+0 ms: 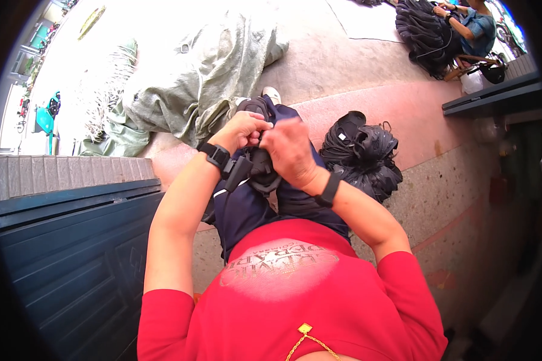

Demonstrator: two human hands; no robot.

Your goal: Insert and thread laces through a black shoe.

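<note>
A black padded fabric piece (261, 163) lies across my lap, between my knees. It looks like a shoe upper, though my hands cover much of it. My left hand (244, 129) is closed in a pinch at its upper part, thumb and forefinger together. Close beside it on the right, my right hand (290, 151) is closed with curled fingers, its upper edge smeared by motion. A tiny pale bit shows between the two hands, too small to name. Whatever the fingertips hold is hidden.
Right of my legs sits a pile of similar black pieces (361, 153). Grey-green sacking (193, 84) and a bundle of white strands (109, 90) lie ahead on the left. Dark blue door panels (78, 240) flank me. At far right another person (477, 33) handles a black heap (424, 36).
</note>
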